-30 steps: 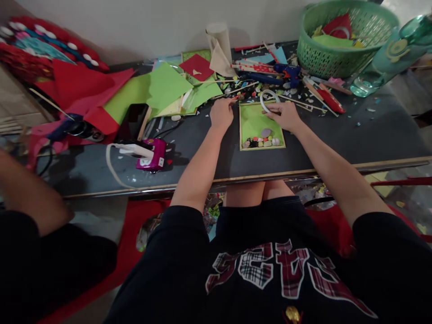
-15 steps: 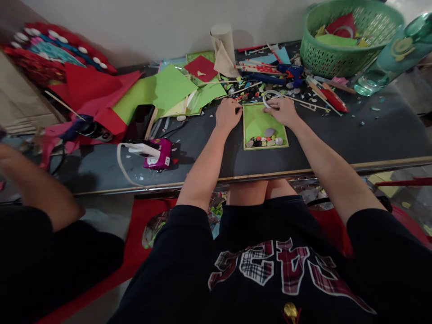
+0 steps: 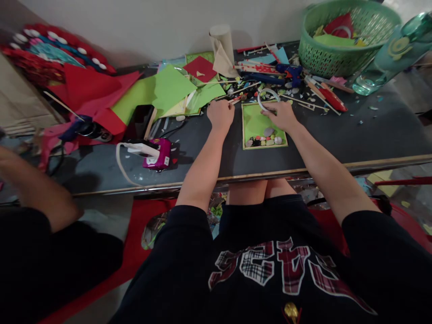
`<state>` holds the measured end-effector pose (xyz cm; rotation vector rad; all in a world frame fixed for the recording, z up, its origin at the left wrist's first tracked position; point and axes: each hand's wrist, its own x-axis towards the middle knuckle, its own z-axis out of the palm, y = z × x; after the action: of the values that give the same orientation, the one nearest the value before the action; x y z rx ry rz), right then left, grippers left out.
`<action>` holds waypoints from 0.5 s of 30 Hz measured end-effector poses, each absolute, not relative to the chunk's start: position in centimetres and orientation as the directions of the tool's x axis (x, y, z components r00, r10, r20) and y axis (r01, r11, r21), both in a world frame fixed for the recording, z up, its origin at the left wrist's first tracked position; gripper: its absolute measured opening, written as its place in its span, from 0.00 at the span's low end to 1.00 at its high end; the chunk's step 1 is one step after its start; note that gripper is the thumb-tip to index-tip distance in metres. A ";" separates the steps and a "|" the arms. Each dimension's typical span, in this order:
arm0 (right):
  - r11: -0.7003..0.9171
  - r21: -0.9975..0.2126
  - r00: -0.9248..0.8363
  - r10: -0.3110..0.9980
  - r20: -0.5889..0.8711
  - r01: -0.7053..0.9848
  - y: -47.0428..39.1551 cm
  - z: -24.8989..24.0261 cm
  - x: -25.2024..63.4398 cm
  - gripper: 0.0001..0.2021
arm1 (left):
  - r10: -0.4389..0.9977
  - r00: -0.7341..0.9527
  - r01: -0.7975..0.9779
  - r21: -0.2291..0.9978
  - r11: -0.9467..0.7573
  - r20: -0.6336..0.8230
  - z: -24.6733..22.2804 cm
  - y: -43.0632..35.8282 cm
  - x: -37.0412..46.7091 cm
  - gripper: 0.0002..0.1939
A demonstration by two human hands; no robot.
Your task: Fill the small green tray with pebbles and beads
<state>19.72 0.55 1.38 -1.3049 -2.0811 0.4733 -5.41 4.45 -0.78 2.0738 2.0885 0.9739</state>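
A small rectangular frame (image 3: 256, 121) with a green backing lies on the table, pebbles (image 3: 265, 140) grouped along its near end. Over its far right corner, my right hand (image 3: 282, 116) grips a narrow white roll of tape (image 3: 259, 100), which is tilted up on edge. Left of the frame and apart from it, my left hand (image 3: 221, 114) is closed with its fingers curled under. Whatever those fingers may hold is hidden.
Green paper (image 3: 173, 90), sticks and loose pebbles litter the back of the table. A green basket (image 3: 317, 56) and a bottle (image 3: 378, 63) stand right. A purple power adapter (image 3: 158, 155) and phone (image 3: 141, 120) lie left, near another person's arm (image 3: 43, 193).
My left hand has moved left, away from the frame's far left corner, and its fingers have curled. My right hand has come slightly nearer to me, raising the tape roll more upright.
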 end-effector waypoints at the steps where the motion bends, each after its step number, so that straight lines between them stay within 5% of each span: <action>1: 0.447 -0.590 -0.315 0.894 0.319 0.672 0.5 1.4 19.7 0.17 | 0.913 -0.122 0.898 0.434 -0.065 0.388 -0.7 4.4 -5.6 0.13; 7: 0.445 -0.585 -0.308 0.895 0.323 0.678 0.2 1.7 19.5 0.18 | 0.911 -0.087 0.913 0.398 -0.089 0.404 0.0 3.9 -5.9 0.18; 15: 0.420 -0.655 -0.258 0.906 0.334 0.628 -0.4 2.1 18.8 0.15 | 0.781 0.350 0.765 0.324 -0.557 0.517 2.2 1.0 -2.8 0.28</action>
<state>18.78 -0.42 2.07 -1.2958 -1.9897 0.5189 -2.78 0.96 2.19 2.5596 1.4658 1.0038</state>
